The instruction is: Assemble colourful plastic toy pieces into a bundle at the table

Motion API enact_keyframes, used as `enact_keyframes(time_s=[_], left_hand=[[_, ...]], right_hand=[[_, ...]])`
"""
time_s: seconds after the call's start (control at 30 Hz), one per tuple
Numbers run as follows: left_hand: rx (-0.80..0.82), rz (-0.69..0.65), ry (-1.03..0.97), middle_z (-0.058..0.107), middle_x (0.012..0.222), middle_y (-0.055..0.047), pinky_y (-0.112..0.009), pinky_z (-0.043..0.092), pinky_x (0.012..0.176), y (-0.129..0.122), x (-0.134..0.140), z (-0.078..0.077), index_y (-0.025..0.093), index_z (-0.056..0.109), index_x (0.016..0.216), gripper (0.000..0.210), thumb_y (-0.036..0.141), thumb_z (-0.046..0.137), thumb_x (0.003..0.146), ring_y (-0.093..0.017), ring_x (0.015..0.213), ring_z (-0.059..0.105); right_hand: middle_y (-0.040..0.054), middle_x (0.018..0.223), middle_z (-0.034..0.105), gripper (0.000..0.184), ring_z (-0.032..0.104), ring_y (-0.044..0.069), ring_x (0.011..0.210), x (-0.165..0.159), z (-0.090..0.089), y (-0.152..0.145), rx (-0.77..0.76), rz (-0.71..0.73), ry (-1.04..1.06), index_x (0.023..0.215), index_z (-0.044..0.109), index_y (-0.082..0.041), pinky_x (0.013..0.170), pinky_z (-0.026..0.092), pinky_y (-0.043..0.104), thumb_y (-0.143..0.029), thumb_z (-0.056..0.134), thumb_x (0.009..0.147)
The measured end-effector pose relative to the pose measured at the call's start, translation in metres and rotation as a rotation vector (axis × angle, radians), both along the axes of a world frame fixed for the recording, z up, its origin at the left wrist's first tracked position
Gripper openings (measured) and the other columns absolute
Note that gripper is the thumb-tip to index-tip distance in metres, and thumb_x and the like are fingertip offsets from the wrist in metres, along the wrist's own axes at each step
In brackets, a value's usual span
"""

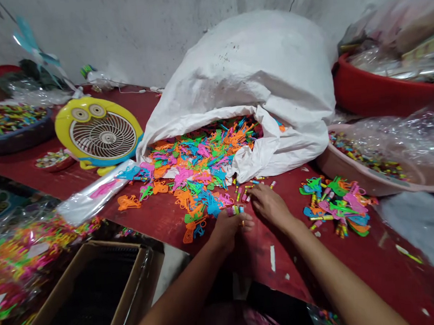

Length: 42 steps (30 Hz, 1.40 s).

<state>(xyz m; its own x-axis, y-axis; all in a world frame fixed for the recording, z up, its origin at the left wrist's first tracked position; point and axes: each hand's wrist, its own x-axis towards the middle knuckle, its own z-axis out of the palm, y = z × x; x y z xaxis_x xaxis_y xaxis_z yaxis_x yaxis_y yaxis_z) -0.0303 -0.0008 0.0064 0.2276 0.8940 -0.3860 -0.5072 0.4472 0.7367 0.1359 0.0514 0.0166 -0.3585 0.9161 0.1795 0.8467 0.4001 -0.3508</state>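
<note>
Fan (99,133) x1 far left, sack (256,80) x1 spilling bright plastic toys (198,168) onto red table (358,266). Left hand (229,228) pinches a bunch of small coloured tubes (235,210); count unclear. Right hand (270,206) fingers curled on loose tubes; grip not visible. Second toy pile (335,204), pink basin (382,180) cut off right.

Place: a small toy-packing workshop, makeshift, set against a bare plastered wall (148,33).
Bench: a red table (357,261) strewn with loose plastic pieces.
Stock: a white sack (255,70) spilling bright plastic toys (198,168) in orange, pink, blue and green.
Sorting: a smaller pile (337,203) apart on the right; a pink basin (351,173) and a red tub (383,94) hold more small parts.
Packing: clear bags (93,196), filled packets at left, an open carton (88,290) below.
Comfort: a yellow fan (99,133) on the table.
</note>
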Motion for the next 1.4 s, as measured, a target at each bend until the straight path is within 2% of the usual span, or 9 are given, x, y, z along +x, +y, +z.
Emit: enact_keyframes(time_s=[0.1,0.27,0.5,0.63,0.73,0.83,1.07,1.2,1.4], left_hand=[[-0.001,0.100,-0.056,0.065,0.064,-0.001,-0.025,0.046,0.055,0.000,-0.003,-0.001,0.013,0.066,0.087,0.034,0.022,0.077,0.056,-0.012,0.053,0.056],[0.097,0.207,-0.039,0.058,0.060,0.001,-0.022,0.042,0.055,0.001,0.004,-0.005,0.014,0.061,0.071,0.022,0.026,0.077,0.063,-0.009,0.054,0.051],[0.113,0.244,-0.080,0.062,0.068,-0.001,-0.024,0.045,0.063,0.002,0.017,0.001,0.016,0.060,0.073,0.030,0.036,0.080,0.066,-0.013,0.065,0.055],[0.098,0.249,-0.062,0.058,0.062,0.001,-0.022,0.043,0.057,0.002,0.005,0.003,0.014,0.059,0.069,0.029,0.037,0.077,0.068,-0.010,0.056,0.051],[0.021,0.228,-0.021,0.059,0.061,0.000,-0.023,0.040,0.051,0.001,-0.001,0.001,0.014,0.060,0.072,0.026,0.034,0.074,0.065,-0.011,0.051,0.051],[0.041,0.245,0.017,0.053,0.052,0.003,-0.021,0.034,0.047,0.000,-0.002,0.001,0.015,0.056,0.066,0.016,0.025,0.068,0.061,-0.009,0.045,0.044],[0.041,0.295,0.010,0.056,0.057,0.002,-0.022,0.038,0.049,0.000,0.002,-0.004,0.015,0.057,0.071,0.022,0.027,0.073,0.061,-0.009,0.048,0.049],[0.022,0.357,0.033,0.059,0.066,0.000,-0.023,0.040,0.049,0.005,0.008,-0.008,0.015,0.060,0.079,0.030,0.033,0.078,0.063,-0.012,0.054,0.056],[0.041,0.376,0.102,0.054,0.057,0.003,-0.021,0.033,0.049,0.012,0.007,-0.006,0.014,0.060,0.068,0.025,0.030,0.078,0.062,-0.008,0.050,0.046]], right_hand=[[0.0109,0.094,0.060,0.024,0.054,0.023,0.091,0.000,-0.004,0.007,-0.003,-0.037,-0.008,0.092,0.066,-0.017,0.082,0.040,0.032,-0.007,0.046,0.085],[0.0053,0.080,0.058,0.010,0.053,0.018,0.074,-0.003,-0.001,-0.015,-0.029,-0.073,0.085,0.081,0.058,-0.019,0.067,0.040,0.028,-0.016,0.051,0.086],[0.0001,0.070,0.057,0.016,0.054,0.014,0.066,-0.030,0.001,-0.048,-0.097,-0.022,0.248,0.072,0.050,-0.020,0.060,0.041,0.023,-0.022,0.049,0.089],[0.0011,0.078,0.064,0.021,0.059,0.014,0.068,-0.024,0.003,-0.030,-0.128,-0.002,0.244,0.094,0.062,-0.018,0.063,0.045,0.023,-0.024,0.042,0.094],[0.0081,0.099,0.065,0.025,0.060,0.019,0.089,-0.019,0.000,-0.006,-0.068,-0.057,0.192,0.106,0.064,-0.016,0.078,0.046,0.029,-0.016,0.046,0.089],[0.0110,0.109,0.061,0.029,0.056,0.023,0.100,-0.022,-0.005,0.012,-0.045,-0.061,0.124,0.102,0.066,-0.017,0.084,0.042,0.032,-0.007,0.048,0.082],[0.0086,0.088,0.057,0.015,0.053,0.020,0.076,-0.021,-0.006,0.010,-0.053,-0.147,0.057,0.081,0.062,-0.018,0.065,0.036,0.028,-0.010,0.050,0.082],[0.0036,0.077,0.057,0.007,0.053,0.017,0.072,-0.020,0.002,-0.005,-0.098,-0.044,0.127,0.075,0.058,-0.019,0.064,0.038,0.026,-0.017,0.055,0.082],[0.0004,0.073,0.060,0.012,0.055,0.014,0.067,-0.026,0.007,-0.007,-0.165,0.103,0.183,0.082,0.062,-0.018,0.062,0.042,0.024,-0.021,0.051,0.085]])
